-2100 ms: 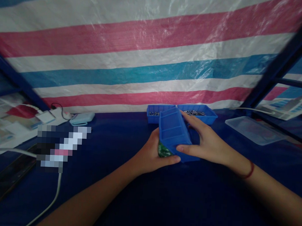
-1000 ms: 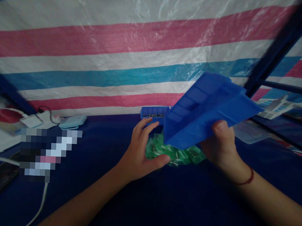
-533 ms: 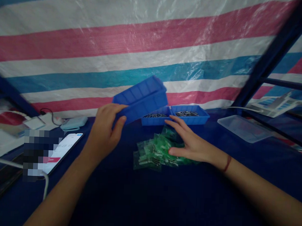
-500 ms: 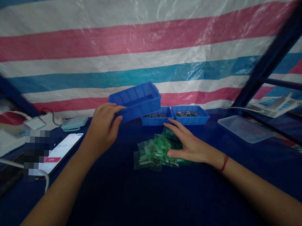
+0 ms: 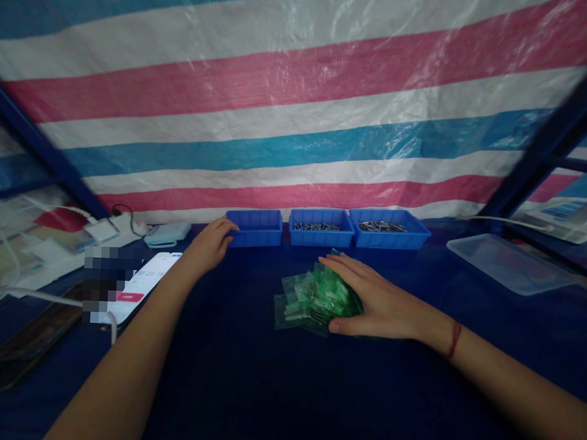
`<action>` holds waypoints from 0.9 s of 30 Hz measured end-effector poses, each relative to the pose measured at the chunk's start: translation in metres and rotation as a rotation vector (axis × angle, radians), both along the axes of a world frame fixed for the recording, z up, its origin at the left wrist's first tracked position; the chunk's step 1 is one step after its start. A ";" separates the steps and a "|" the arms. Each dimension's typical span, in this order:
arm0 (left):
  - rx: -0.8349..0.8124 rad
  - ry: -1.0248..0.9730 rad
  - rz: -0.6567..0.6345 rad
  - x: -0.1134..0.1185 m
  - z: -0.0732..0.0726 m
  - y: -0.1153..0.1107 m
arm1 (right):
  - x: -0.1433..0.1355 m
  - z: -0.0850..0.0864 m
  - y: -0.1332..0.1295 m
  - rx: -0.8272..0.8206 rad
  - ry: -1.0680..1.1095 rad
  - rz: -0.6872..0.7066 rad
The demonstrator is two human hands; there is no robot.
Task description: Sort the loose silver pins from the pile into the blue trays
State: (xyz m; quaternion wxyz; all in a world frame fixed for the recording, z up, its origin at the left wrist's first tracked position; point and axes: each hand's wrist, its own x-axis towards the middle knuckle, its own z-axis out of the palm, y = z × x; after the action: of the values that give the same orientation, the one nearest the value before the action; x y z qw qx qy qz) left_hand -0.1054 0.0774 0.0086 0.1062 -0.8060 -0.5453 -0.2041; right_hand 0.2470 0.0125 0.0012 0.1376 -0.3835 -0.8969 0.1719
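My left hand [image 5: 211, 245] is closed on the left end of a blue plastic bin [image 5: 258, 238], which stands at the back of the table. I see nothing inside that bin. A loose pile of small clear and green plastic bags [image 5: 314, 299] with thin metal pieces inside lies at mid-table. Against its right side rests my right hand [image 5: 375, 298], fingers stretched over the far edge and thumb apart at the near edge. The palm hides part of the pile.
Two more blue bins, a middle one [image 5: 322, 237] and a right one [image 5: 394, 239], hold thin metal pieces. A clear plastic lid [image 5: 510, 263] lies to the right. Left are a lit phone [image 5: 145, 285], a dark phone [image 5: 30, 345] and a white cable [image 5: 47, 297]. A striped sheet [image 5: 298, 116] hangs behind.
My left hand has lowered the raised, tilted blue bin onto the table, left of the other two. My right hand has moved closer around the bag pile. The view has shifted slightly.
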 end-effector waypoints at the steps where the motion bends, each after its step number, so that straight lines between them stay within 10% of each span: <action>1: 0.019 -0.013 0.008 0.003 -0.004 0.002 | -0.001 0.000 -0.001 0.015 0.018 0.013; 6: 0.109 -0.081 0.063 0.021 -0.015 0.007 | -0.007 -0.002 -0.005 0.112 0.056 0.055; 11: 0.199 -0.161 0.077 0.055 0.003 -0.018 | -0.016 -0.001 -0.006 0.159 0.120 0.031; 16: -0.363 -0.318 -0.436 0.108 0.010 -0.067 | -0.015 -0.003 -0.005 0.150 0.308 -0.117; 23: -0.485 -0.233 -0.463 0.134 -0.010 -0.080 | -0.008 0.000 0.001 0.190 0.739 -0.330; 27: -0.404 -0.312 -0.422 0.129 -0.015 -0.070 | -0.008 0.008 0.000 0.224 0.565 -0.204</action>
State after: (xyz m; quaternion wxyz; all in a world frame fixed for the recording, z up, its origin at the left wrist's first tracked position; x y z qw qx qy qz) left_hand 0.0238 0.0070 -0.0062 -0.1851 -0.8650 -0.4055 -0.2303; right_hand 0.2388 0.0125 0.0090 0.4390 -0.3910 -0.7936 0.1570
